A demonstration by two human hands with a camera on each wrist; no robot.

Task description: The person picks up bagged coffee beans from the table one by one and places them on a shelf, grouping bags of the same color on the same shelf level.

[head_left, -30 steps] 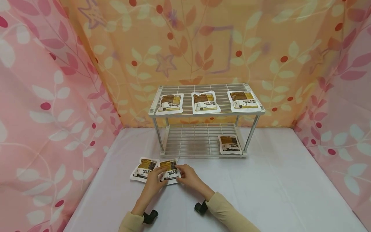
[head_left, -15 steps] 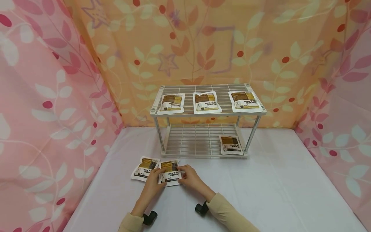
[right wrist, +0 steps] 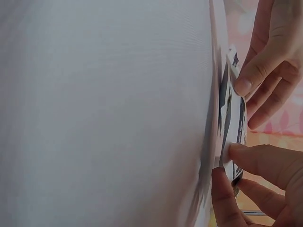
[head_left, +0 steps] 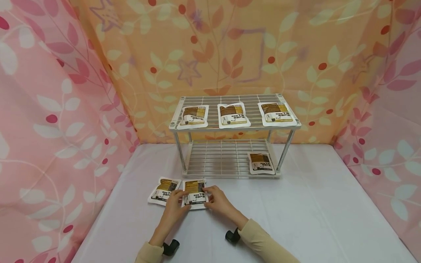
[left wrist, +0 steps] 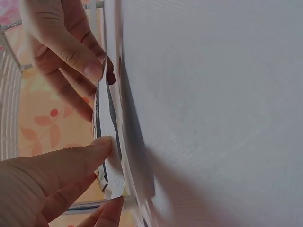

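Between my two hands in the head view is a flat white-edged food pouch (head_left: 194,197) with a brown and yellow printed front. My left hand (head_left: 173,206) pinches its left edge, and my right hand (head_left: 221,202) pinches the right edge. Seen side-on in the left wrist view, the pouch (left wrist: 111,127) is raised at its near edge over the white tablecloth, with thumbs on the printed side and fingers behind. The right wrist view shows the same grip. A second, similar pouch (head_left: 163,190) lies just left, partly hidden by my left hand.
Behind the hands stands a two-tier white wire rack (head_left: 227,173). Its upper shelf bears a left pouch (head_left: 193,116), a middle pouch (head_left: 232,115) and a right pouch (head_left: 277,113). One pouch (head_left: 261,163) lies at the lower shelf's right end. Patterned curtains (head_left: 217,44) enclose the table.
The held pouch has shifted slightly right and straightened, leaving a small gap beside the second pouch. My right hand has moved a little right with it. The rack's pouches stay put.
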